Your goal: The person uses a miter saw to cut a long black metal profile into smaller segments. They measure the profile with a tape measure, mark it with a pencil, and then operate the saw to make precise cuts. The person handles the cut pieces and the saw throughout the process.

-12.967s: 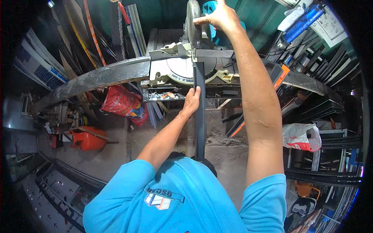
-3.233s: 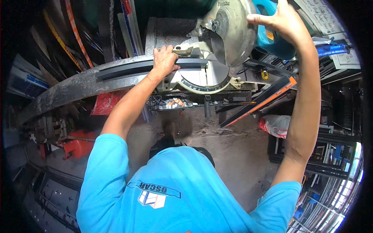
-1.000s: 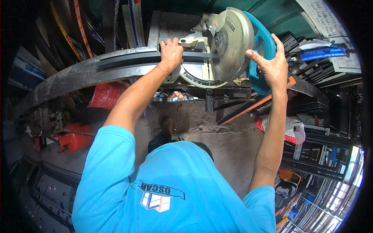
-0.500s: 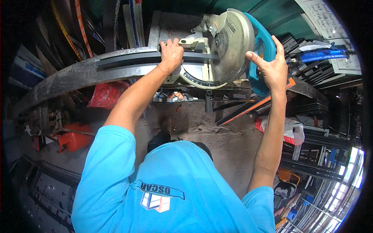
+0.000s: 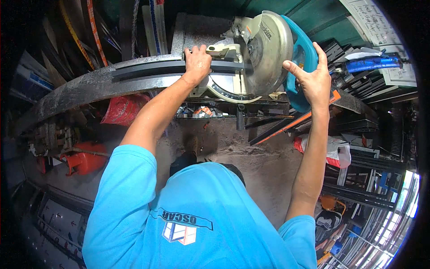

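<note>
A miter saw (image 5: 269,54) with a cream blade guard and a teal motor housing (image 5: 301,92) stands on the bench. My left hand (image 5: 197,65) is closed over a long dark metal profile (image 5: 150,69), holding it against the saw's fence. The profile's right end reaches the blade area, where the guard hides it partly. On the saw's teal right side rests my right hand (image 5: 315,83), its thumb toward the guard and its fingers round the far side. Most of those fingers' grip is hidden by the palm.
Dark profiles, one with an orange strip (image 5: 295,123), lean below the bench. A red bag (image 5: 123,109) hangs under the long metal support (image 5: 71,89). Stacked profiles and a blue roll (image 5: 372,64) lie at right. A red gas cylinder (image 5: 89,159) is on the floor at left.
</note>
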The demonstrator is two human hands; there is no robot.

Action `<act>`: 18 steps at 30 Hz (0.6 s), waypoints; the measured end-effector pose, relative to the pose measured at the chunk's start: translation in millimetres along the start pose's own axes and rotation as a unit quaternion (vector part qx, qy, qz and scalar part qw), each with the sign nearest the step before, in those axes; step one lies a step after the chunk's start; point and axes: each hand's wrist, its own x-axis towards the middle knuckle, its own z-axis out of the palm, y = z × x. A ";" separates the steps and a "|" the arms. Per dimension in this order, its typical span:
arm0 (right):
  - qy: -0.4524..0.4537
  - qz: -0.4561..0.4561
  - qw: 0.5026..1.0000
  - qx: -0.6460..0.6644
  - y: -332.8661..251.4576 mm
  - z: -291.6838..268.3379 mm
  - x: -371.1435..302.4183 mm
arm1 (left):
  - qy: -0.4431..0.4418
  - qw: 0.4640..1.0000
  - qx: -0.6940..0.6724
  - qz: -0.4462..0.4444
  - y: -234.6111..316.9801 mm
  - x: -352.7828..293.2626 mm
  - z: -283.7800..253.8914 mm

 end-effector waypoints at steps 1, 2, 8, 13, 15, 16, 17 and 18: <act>-0.004 0.008 1.000 0.002 -1.8 -0.5 -0.5 | 0.002 1.000 0.002 0.001 -0.1 -0.4 0.1; -0.004 0.007 1.000 0.000 -2.8 -0.9 -0.6 | 0.005 1.000 0.003 0.002 -0.3 -0.7 0.0; 0.000 0.001 1.000 -0.007 -4.5 -1.7 -1.5 | 0.007 1.000 0.003 0.003 -0.8 -1.2 -1.3; -0.001 0.006 1.000 -0.003 -4.6 -0.9 -2.9 | 0.017 1.000 0.006 0.008 -1.4 -2.7 -1.6; -0.004 0.011 1.000 0.005 -2.8 -0.5 -3.8 | 0.019 1.000 0.005 0.011 -1.3 -2.7 -1.4; -0.005 0.014 1.000 0.009 -2.2 -0.5 -4.2 | 0.018 1.000 0.004 0.011 -0.6 -2.5 -1.4; -0.005 0.015 1.000 0.014 -3.4 -0.7 -4.6 | 0.017 1.000 0.005 0.010 -0.5 -2.5 -1.6; -0.004 0.015 1.000 0.019 -5.6 -1.1 -5.0 | 0.014 1.000 0.003 0.008 -0.9 -2.6 -1.6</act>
